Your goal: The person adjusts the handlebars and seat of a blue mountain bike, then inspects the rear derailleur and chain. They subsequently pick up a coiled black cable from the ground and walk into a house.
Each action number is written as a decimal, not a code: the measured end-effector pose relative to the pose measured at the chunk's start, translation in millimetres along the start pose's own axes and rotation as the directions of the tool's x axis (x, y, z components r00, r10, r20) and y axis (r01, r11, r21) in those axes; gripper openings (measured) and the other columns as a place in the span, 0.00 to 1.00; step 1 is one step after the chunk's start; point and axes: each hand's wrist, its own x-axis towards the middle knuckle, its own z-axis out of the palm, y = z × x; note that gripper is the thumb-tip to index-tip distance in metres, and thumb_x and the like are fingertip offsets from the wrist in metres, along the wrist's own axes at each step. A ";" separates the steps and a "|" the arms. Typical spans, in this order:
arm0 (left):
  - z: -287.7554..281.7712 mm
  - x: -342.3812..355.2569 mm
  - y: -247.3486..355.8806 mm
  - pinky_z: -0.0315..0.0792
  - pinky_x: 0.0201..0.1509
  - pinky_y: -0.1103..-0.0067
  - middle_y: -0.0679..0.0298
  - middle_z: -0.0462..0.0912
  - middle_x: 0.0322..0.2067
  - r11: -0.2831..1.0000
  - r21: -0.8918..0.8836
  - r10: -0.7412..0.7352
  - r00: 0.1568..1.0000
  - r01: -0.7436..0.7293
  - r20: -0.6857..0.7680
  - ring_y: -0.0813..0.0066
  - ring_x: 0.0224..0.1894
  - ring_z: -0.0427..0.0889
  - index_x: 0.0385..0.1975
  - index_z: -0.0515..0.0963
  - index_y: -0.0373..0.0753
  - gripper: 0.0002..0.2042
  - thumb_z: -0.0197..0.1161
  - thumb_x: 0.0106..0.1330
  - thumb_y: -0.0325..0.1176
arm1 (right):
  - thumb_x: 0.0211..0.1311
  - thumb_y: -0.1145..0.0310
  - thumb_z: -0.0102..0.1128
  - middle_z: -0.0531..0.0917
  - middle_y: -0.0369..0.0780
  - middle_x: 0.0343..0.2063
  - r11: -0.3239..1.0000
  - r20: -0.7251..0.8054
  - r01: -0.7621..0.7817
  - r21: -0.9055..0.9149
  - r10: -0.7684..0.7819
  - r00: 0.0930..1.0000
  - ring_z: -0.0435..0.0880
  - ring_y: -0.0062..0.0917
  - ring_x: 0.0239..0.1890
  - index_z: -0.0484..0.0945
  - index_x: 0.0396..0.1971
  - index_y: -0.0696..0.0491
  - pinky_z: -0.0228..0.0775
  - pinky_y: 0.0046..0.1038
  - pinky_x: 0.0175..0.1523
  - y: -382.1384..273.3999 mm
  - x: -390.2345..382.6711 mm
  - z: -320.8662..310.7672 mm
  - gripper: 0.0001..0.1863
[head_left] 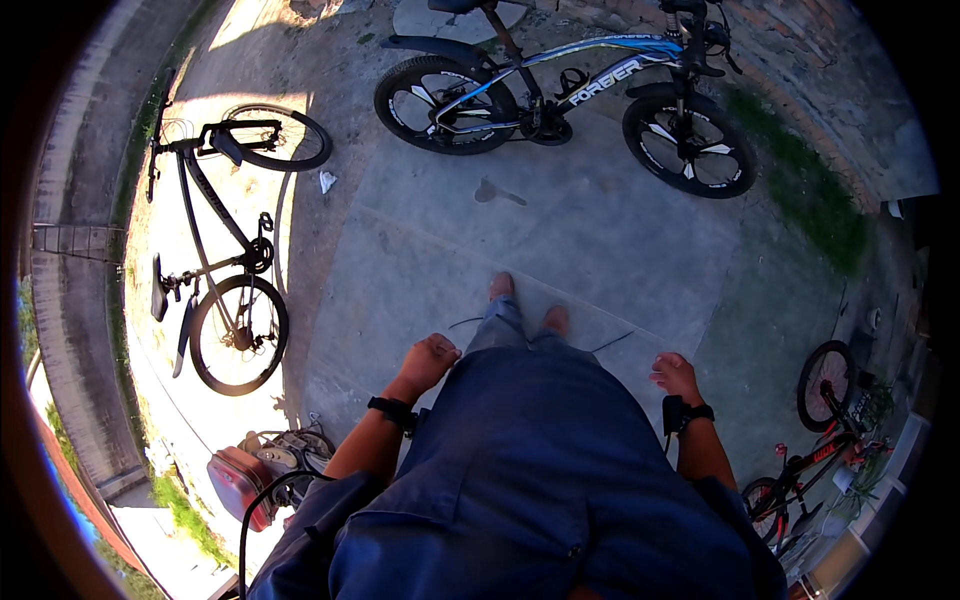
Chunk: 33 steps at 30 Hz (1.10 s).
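Blue bicycle: stands upright on the ground ahead of the person, side on, front wheel to the right; well apart from both hands.
Black bicycle: to the left, front wheel farther away, partly over bright sunlit ground.
Red-and-black bicycle: at the lower right, beyond the right hand, near some potted greenery.
Left hand: hangs beside the body at hip height, fingers bent inward; nothing visible in it, and I cannot tell whether the fingertips meet the palm.
Right hand: hangs out from the body on the other side, fingers loosely curled; nothing visible in it, and I cannot tell how far they close.
Wrists: each wears a dark strap with a small black block.
Clothing: dark blue top, grey trousers, brownish shoes.
Ground: grey concrete slab in shade, marked by a dark patch; green growth along the right.
Lower left: dark red, rounded object beside metal parts, a black cable passing in front.
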 end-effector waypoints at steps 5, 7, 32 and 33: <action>-1.1 -1.8 8.8 0.77 0.39 0.76 0.59 0.86 0.27 1.000 0.016 -0.023 1.000 0.023 0.012 0.70 0.32 0.86 0.34 0.78 0.34 0.12 0.65 0.62 0.37 | 0.62 0.64 0.60 0.83 0.38 0.34 1.000 0.001 0.002 0.027 -0.002 1.000 0.84 0.24 0.30 0.77 0.47 0.57 0.70 0.22 0.30 -3.0 -2.6 2.3 0.17; -1.7 -1.1 8.5 0.77 0.39 0.76 0.59 0.86 0.27 1.000 0.022 -0.013 1.000 0.013 0.002 0.70 0.31 0.86 0.34 0.78 0.34 0.12 0.65 0.62 0.38 | 0.62 0.64 0.60 0.83 0.38 0.34 0.999 0.004 0.008 0.037 -0.008 1.000 0.84 0.24 0.30 0.77 0.47 0.57 0.70 0.22 0.31 -5.4 -3.0 3.0 0.17; -12.0 8.0 -0.6 0.76 0.35 0.75 0.59 0.84 0.25 1.000 0.015 0.011 1.000 -0.011 -0.004 0.70 0.28 0.84 0.33 0.78 0.33 0.12 0.65 0.62 0.38 | 0.61 0.65 0.61 0.82 0.37 0.31 1.000 -0.021 0.000 0.023 0.000 1.000 0.83 0.22 0.29 0.78 0.45 0.57 0.70 0.23 0.31 -9.3 -5.1 13.8 0.15; -12.9 8.4 -0.1 0.76 0.35 0.75 0.59 0.84 0.25 1.000 0.013 0.019 1.000 -0.019 -0.006 0.70 0.28 0.84 0.33 0.78 0.33 0.12 0.65 0.62 0.38 | 0.61 0.65 0.61 0.82 0.37 0.31 1.000 -0.019 0.005 0.030 -0.005 1.000 0.82 0.22 0.29 0.79 0.44 0.57 0.70 0.23 0.31 -8.3 -4.2 14.3 0.15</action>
